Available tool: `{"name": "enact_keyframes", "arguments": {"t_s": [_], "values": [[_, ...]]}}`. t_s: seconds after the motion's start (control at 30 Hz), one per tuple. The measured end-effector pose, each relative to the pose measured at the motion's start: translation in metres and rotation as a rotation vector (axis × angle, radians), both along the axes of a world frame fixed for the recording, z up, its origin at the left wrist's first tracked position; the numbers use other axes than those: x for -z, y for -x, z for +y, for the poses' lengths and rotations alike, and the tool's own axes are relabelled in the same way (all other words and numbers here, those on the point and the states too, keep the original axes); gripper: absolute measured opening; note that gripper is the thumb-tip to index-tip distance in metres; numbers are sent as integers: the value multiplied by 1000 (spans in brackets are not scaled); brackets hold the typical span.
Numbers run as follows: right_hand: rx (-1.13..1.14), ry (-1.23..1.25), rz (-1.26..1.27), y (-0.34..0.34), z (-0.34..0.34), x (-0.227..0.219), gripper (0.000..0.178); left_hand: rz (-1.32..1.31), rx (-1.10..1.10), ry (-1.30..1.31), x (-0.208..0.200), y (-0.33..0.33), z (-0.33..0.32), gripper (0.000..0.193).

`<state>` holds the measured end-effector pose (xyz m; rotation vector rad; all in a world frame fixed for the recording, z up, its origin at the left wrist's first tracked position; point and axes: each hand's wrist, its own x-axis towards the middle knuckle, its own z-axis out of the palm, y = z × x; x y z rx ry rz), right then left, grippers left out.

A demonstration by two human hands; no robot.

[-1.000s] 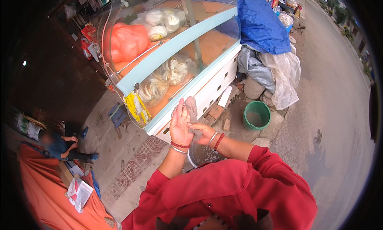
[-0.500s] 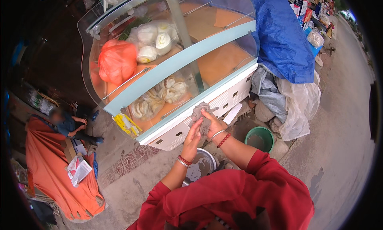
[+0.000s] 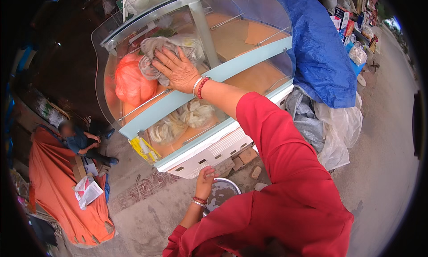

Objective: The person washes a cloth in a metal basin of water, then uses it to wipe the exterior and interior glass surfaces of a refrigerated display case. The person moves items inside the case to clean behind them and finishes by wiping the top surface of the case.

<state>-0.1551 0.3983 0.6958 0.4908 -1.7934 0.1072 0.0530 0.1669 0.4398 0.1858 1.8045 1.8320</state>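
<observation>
With fingers spread flat, my right hand (image 3: 178,72) presses a wet grey cloth (image 3: 151,56) against the curved glass front of a display case (image 3: 243,58). Behind the glass, next to the cloth, sits a red plastic bag (image 3: 133,80). A clear bag with pale round items is partly covered by the cloth. My left hand (image 3: 205,182) hangs low by the case's white base, its fingers loosely bent and apart, with nothing in them. Below it stands a metal basin (image 3: 221,195) of murky water, partly hidden by my red sleeve.
Bags of pale food (image 3: 196,113) lie on the case's lower shelf. A blue tarp (image 3: 312,56) and clear plastic sheeting (image 3: 334,136) hang at the right. Bricks (image 3: 248,155) lie beside the base. At the left a person (image 3: 80,141) sits near an orange cover (image 3: 67,185).
My two hands, together at the cloth before, are now apart. The right has carried the cloth up and left onto the glass and spread it; the left has dropped toward the basin.
</observation>
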Motion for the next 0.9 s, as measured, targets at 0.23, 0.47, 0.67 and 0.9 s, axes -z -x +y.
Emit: {"name": "enact_keyframes", "arguments": {"t_s": [0.23,0.47,0.67,0.9], "values": [[-4,-65,223,29,70,-56,43,874,-99,352,-98,77,83,35],[366,536,256,23,320,6,43,1767,72,453,-294,157,259,51],[415,1514,96,29,406,11,70,1743,339,421,-278,147,296,56],[227,883,264,41,202,-89,73,1742,171,536,-300,148,214,54]]}}
